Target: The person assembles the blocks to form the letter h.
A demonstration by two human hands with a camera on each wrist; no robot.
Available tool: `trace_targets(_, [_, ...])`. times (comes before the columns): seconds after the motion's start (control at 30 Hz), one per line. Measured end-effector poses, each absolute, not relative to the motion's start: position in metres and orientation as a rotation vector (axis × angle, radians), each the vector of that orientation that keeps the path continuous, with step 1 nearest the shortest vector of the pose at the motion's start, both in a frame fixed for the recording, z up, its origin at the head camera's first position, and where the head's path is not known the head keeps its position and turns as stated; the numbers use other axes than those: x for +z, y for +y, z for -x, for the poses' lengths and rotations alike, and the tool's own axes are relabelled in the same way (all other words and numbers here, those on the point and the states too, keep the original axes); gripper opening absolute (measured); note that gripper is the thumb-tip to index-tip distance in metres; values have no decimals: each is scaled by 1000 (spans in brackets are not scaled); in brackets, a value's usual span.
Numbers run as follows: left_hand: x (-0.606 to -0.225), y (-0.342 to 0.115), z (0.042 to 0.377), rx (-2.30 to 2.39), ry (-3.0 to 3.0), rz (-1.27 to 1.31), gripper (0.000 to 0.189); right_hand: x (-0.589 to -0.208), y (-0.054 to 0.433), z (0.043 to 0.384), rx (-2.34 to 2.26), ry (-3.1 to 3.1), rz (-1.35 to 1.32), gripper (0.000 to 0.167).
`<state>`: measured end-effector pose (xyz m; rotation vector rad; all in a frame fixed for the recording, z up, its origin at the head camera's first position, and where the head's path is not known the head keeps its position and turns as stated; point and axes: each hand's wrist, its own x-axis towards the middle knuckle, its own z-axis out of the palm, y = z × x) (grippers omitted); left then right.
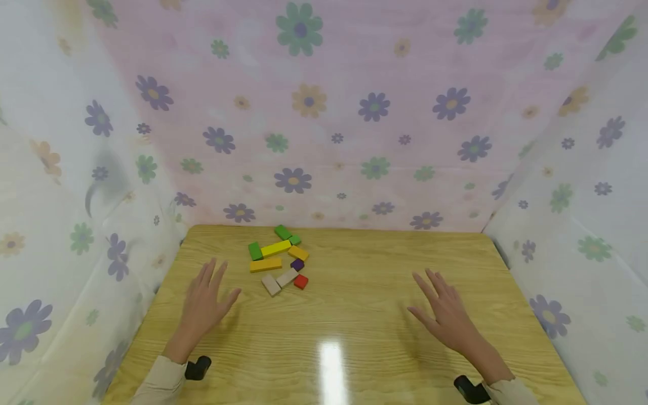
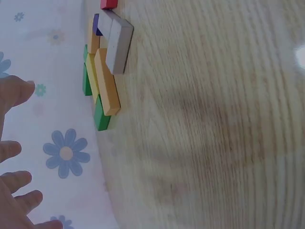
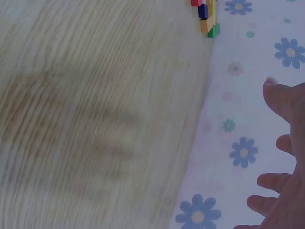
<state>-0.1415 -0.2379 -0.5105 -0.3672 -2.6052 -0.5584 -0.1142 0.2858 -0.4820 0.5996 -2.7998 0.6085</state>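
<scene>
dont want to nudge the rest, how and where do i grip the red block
Likely best with the right hand, coming from the right and above: pinch the red block by its near and far sides. It is small, with bare table right and near, while a pale block crowds its left. Pinch shallowly, as the purple block lies close beyond.

This looks to us like a makeshift screened-off workspace: we see a wood-grain surface (image 1: 374,270) with a pink flowered sheet (image 1: 344,67) along its far edge and white flowered sheets (image 1: 597,185) left and right. We cannot tell what room surrounds it.
</scene>
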Motion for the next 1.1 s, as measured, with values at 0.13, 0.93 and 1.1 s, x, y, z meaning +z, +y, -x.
trace_targets(0.13, [-514, -236, 156, -695, -2616, 377, 66, -482, 276, 124, 615, -2745, -649, 74])
trace_targets(0.93, [-566, -212, 221, -1276, -2723, 148, 51, -478, 200, 177, 838, -2768, -844, 67])
trace_targets(1.1, [-570, -208, 224, -1335, -2665, 172, 49, -474, 183, 188, 871, -2789, -857, 65])
